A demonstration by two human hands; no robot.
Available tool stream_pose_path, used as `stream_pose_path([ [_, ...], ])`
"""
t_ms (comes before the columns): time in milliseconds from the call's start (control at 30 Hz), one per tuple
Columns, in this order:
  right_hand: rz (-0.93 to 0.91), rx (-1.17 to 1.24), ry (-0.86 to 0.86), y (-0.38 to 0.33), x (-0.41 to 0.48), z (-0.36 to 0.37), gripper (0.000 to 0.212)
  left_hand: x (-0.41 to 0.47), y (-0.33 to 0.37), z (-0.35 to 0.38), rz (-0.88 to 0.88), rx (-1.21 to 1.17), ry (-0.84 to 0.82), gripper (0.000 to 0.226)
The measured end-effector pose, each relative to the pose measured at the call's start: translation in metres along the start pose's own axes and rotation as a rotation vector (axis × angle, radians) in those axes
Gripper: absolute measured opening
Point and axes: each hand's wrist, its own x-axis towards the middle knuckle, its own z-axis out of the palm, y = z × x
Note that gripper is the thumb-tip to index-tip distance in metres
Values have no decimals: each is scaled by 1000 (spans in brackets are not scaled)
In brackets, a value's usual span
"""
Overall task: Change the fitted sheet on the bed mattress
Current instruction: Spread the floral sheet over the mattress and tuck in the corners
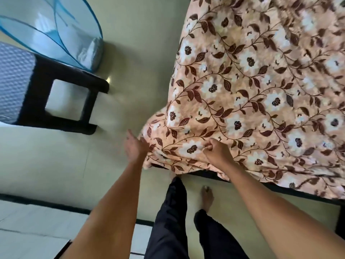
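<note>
One peach fitted sheet (252,81), printed with brown leaves and white flowers, covers the bed and hides the mattress. Its loose hem hangs over the dark bed frame (280,191) along the near edge. Only one corner of the bed shows, and it points toward the person.

The right hand (217,149) is on the top surface just inside that corner, its fingers (208,145) curled and pinching a small fold of cloth. The left hand (135,146) is at the corner's outer side. Its fingers (130,135) are straight and spread, and they touch the draped edge without holding anything.

The corner lies between the two hands, closer to the left one. The near edge runs off rightward from there, so the left hand looks better placed to work the corner.

One black stool with a grey padded seat (61,75) and one blue mesh net (56,25) are on the floor, well apart from the bed.
</note>
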Motion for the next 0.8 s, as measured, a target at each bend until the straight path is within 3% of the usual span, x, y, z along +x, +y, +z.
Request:
stream_pose_path([
  [133, 33, -11, 10, 5, -17, -8, 18, -34, 24, 24, 327, 151, -183, 30],
  [200, 47, -28, 4, 15, -25, -11, 18, -56, 33, 34, 506, 281, -307, 26],
  [300, 35, -107, 3, 39, -34, -17, 15, -84, 48, 51, 765, 596, -426, 36],
  [367, 27, -205, -34, 62, -35, -17, 16, -95, 51, 67, 849, 823, -477, 61],
  [433, 77, -334, -72, 97, -35, -13, 19, -104, 52, 89, 897, 1011, -457, 88],
  [500, 115, -452, -118, 120, -32, -5, 28, -100, 46, 95, 912, 1135, -362, 97],
  [567, 147, -503, -145, 154, -31, -4, 31, -96, 51, 113, 1000, 1215, -301, 78],
  [667, 92, -481, -64, 178, -35, 4, 40, -90, 56, 114, 1031, 1311, -371, 40],
  [733, 28, -391, -40, 181, -41, 6, 48, -95, 54, 104, 970, 1500, -403, 37],
  [800, -22, -268, -140, 173, -46, 2, 52, -100, 55, 92, 891, 1636, -451, 38],
])
